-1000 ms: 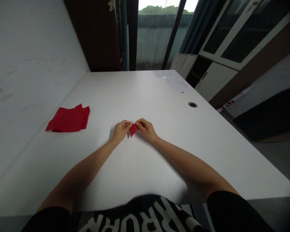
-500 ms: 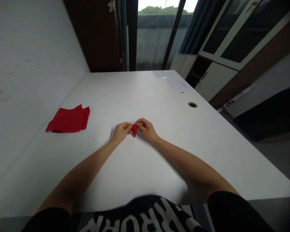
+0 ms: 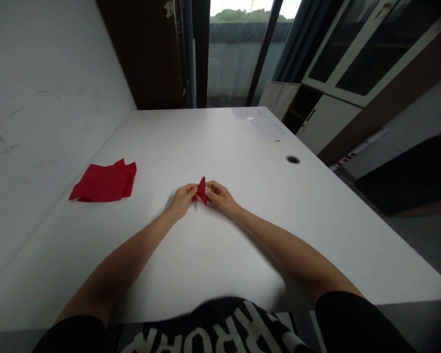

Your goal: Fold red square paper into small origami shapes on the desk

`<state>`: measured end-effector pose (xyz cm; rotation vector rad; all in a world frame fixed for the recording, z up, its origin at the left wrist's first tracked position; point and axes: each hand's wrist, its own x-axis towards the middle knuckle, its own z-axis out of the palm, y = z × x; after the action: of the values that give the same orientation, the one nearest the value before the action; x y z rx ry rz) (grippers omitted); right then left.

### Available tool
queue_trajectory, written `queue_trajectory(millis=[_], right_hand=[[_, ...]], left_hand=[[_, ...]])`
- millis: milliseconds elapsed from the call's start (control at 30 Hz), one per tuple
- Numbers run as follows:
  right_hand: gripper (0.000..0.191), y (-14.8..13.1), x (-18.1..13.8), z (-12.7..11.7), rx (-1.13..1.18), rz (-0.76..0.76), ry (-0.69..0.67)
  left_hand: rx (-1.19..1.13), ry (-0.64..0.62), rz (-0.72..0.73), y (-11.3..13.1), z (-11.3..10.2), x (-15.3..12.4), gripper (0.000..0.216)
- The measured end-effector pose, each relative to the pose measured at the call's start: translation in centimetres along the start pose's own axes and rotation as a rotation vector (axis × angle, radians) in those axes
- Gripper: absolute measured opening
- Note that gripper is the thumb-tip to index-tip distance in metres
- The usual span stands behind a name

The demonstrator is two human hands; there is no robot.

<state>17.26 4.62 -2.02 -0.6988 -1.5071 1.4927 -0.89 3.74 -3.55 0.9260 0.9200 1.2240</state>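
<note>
A small folded piece of red paper [image 3: 202, 190], roughly triangular, is held between my two hands over the middle of the white table [image 3: 220, 264]. My left hand [image 3: 184, 198] pinches its left corner between thumb and fingers. On the other side, my right hand [image 3: 220, 195] has its thumb and fingertips on the long right edge, which runs nearly upright in view. The fingers behind the paper are partly hidden.
Several red paper sheets [image 3: 105, 184] lie in a loose pile at the left, near the white wall [image 3: 51, 98]. A round cable hole [image 3: 293, 159] is at the table's right side. Papers [image 3: 260, 122] lie at the far right corner.
The folded red paper has turned between my hands: its point faced down toward me, and now a corner points left with the long edge at the right. The sheet pile has not moved.
</note>
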Motion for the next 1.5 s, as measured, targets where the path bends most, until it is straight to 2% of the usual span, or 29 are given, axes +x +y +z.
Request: queue_trajectory(millis=[233,367,567,800,900,1067,1200,1333,1500], right_hand=[[0.039,-0.2,0.0,0.2,-0.058,-0.002,0.063],[0.031,0.6,0.0,0.0,-0.127,-0.021,0.087],[0.012,1.0,-0.3,0.1,-0.377,-0.030,0.113],[0.009,-0.1,-0.9,0.4,-0.669,-0.049,0.193],[0.008,-0.3,-0.9,0.4,-0.699,-0.056,0.222],[0.009,0.0,-0.7,0.2,-0.605,-0.080,0.242],[0.019,0.6,-0.1,-0.2,-0.342,-0.097,0.249],[0.028,0.8,0.4,-0.5,-0.103,-0.064,0.182],[0.022,0.8,0.4,-0.7,0.012,-0.061,0.161]], left_hand=[[0.015,-0.009,0.023,0.2,0.2,-0.2,0.033],[0.148,0.043,0.072,0.2,0.4,-0.4,0.034],[0.335,0.028,0.206,0.3,1.2,-1.1,0.022],[0.536,0.027,0.283,0.5,2.0,-2.3,0.015],[0.573,0.002,0.290,0.8,2.4,-2.7,0.024],[0.474,-0.008,0.267,0.5,2.2,-2.2,0.029],[0.179,-0.022,0.182,-0.1,1.6,-1.2,0.036],[0.028,-0.044,0.140,-0.2,1.1,-0.7,0.038],[-0.126,-0.107,0.056,0.2,1.0,-0.8,0.034]])
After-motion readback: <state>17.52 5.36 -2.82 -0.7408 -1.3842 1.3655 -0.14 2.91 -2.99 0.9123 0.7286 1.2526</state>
